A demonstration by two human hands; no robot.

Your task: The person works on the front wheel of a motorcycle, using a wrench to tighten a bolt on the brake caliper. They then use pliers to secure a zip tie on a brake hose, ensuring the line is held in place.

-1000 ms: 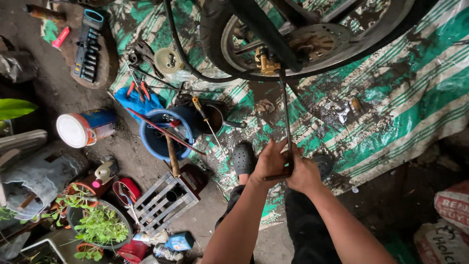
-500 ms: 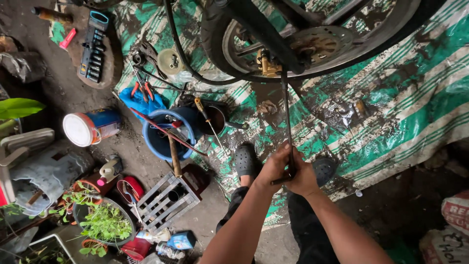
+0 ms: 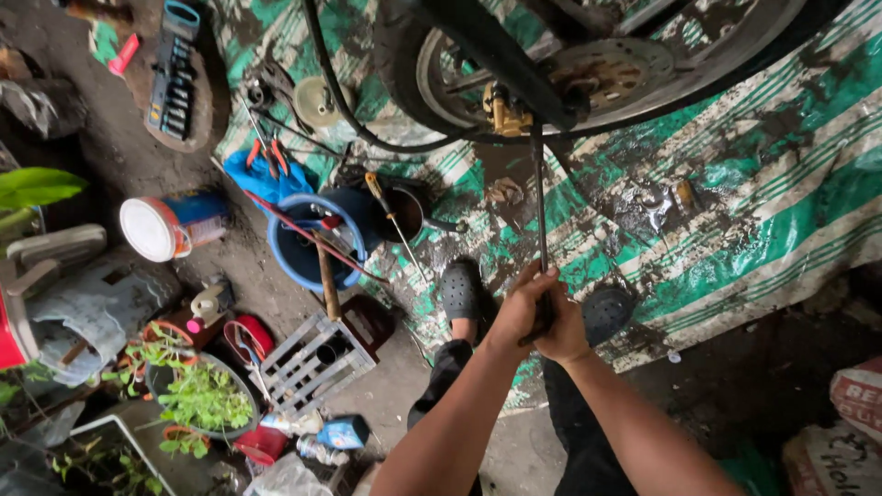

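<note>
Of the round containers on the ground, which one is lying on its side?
The blue can with the white lid, left of the upright blue bucket. Its lid faces sideways, while the bucket and the black pot open upward.

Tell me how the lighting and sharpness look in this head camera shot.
Head view: soft, even daylight, no hard shadows or glare; the hands on the long rod are fairly sharp; the wheel bends near the top edge from wide-angle distortion; the lower right corner is dark.

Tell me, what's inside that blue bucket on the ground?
The blue bucket holds a wooden handle that leans out over its rim, a thin red rod lying across it, and some small items near the top. Its bottom is dark, and whatever lies deeper is hidden.
</note>
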